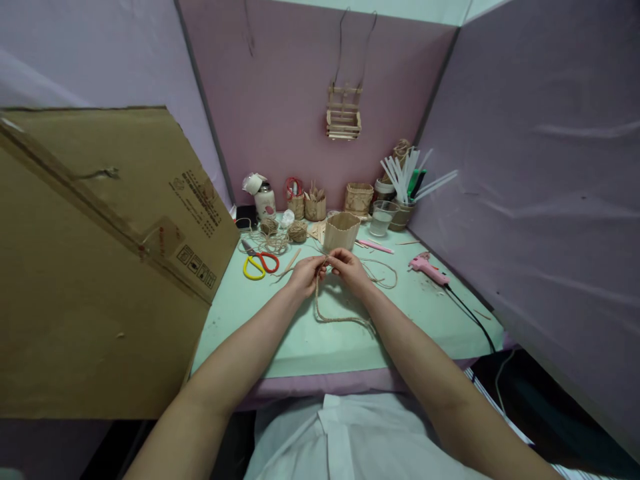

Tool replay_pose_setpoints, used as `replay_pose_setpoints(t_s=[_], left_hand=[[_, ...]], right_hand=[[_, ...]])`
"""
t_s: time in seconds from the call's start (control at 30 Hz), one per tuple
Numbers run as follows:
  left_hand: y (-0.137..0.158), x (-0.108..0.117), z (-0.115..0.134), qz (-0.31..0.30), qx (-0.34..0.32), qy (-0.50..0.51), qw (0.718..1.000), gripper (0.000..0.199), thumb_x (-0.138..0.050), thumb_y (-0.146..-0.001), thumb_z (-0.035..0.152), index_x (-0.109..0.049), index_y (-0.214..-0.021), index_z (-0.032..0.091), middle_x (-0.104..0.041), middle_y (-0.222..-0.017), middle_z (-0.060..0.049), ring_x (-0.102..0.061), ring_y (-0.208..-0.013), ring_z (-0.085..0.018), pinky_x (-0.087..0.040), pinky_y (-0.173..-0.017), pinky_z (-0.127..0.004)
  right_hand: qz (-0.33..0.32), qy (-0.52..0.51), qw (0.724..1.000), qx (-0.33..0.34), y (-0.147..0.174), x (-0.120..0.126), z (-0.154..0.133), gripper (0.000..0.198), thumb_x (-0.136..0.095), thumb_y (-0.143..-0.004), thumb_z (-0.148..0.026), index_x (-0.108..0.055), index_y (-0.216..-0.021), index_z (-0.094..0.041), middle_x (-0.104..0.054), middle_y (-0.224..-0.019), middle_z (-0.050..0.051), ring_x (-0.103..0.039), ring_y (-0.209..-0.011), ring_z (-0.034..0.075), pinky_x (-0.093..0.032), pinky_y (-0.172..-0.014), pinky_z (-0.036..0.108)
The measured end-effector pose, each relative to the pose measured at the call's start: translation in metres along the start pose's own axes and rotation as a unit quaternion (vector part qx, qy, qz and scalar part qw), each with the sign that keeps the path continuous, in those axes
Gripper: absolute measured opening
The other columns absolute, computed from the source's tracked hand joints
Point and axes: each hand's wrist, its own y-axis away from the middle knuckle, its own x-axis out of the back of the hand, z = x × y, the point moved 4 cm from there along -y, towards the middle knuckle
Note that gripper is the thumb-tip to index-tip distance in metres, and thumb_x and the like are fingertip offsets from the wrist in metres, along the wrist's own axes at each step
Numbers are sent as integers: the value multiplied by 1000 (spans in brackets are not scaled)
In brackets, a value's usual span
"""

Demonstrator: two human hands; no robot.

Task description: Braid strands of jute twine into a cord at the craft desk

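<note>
Jute twine (345,319) is pinched between my two hands over the middle of the table. From my left hand (306,275), closed on the twine, a thicker braided-looking length hangs down and bends right along the tabletop. My right hand (346,267) is closed on the same twine, fingertips almost touching the left ones. Loose thin strands (387,275) curl on the table to the right of my hands. Just behind them stands a cup made of wooden sticks (341,231). Scissors (259,259) with yellow and red handles lie to the left.
A pink glue gun (429,268) with a black cord lies at right. Twine balls (297,231), a bottle (265,201), stick holders (315,205), a water cup (382,219) and glue sticks (400,175) line the back. A large cardboard sheet (110,320) leans at left.
</note>
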Motion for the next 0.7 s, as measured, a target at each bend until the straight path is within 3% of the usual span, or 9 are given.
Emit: replay_pose_setpoints(t_s=[0.1, 0.2, 0.37, 0.43, 0.53, 0.7], left_hand=[[1, 1, 3, 28, -114, -86, 989, 11, -64, -72, 17, -56, -69, 10, -51, -57, 2, -45, -48, -3, -34, -43, -13], [1, 1, 4, 29, -157, -150, 976, 16, -67, -70, 24, -56, -70, 12, -52, -59, 2, -45, -50, -4, -34, -46, -15], [-1, -2, -4, -66, -77, -200, 975, 25, -63, -73, 37, -56, -73, 12, -53, -61, 1, -37, -46, -3, -23, -42, -18], [-2, 0, -4, -78, -84, -254, 961, 25, -62, -73, 37, -58, -71, 12, -53, -61, 1, -36, -46, -4, -24, -43, -19], [-3, 4, 3, -38, -170, -392, 903, 21, -59, -74, 34, -61, -68, 13, -56, -61, 0, -41, -51, -8, -30, -51, -22], [3, -1, 9, 9, -278, -594, 755, 20, -52, -79, 26, -65, -69, 15, -63, -66, -3, -50, -62, -13, -33, -60, -25]], right_hand=[[22, 42, 999, -10, 0, 2, -1, 26, -71, -65, -41, -59, -73, -19, -54, -64, -3, -41, -53, 8, -29, -49, 22], [23, 45, 999, -11, 0, 4, 0, 27, -70, -65, -43, -60, -72, -19, -54, -61, -3, -40, -51, 8, -28, -48, 22], [27, -14, 999, -43, -3, 10, 2, 29, -71, -62, -44, -59, -73, -19, -56, -64, -2, -46, -54, 9, -27, -47, 22], [25, -21, 997, -69, -2, 11, 3, 30, -72, -60, -43, -59, -73, -19, -56, -65, -1, -48, -57, 10, -29, -48, 22], [30, -10, 995, -98, -1, 13, 2, 29, -72, -59, -42, -59, -71, -18, -56, -64, -2, -45, -55, 9, -27, -47, 22], [76, 49, 991, -103, 1, 15, 3, 26, -68, -59, -40, -58, -66, -18, -49, -56, -4, -36, -49, 8, -23, -45, 23]])
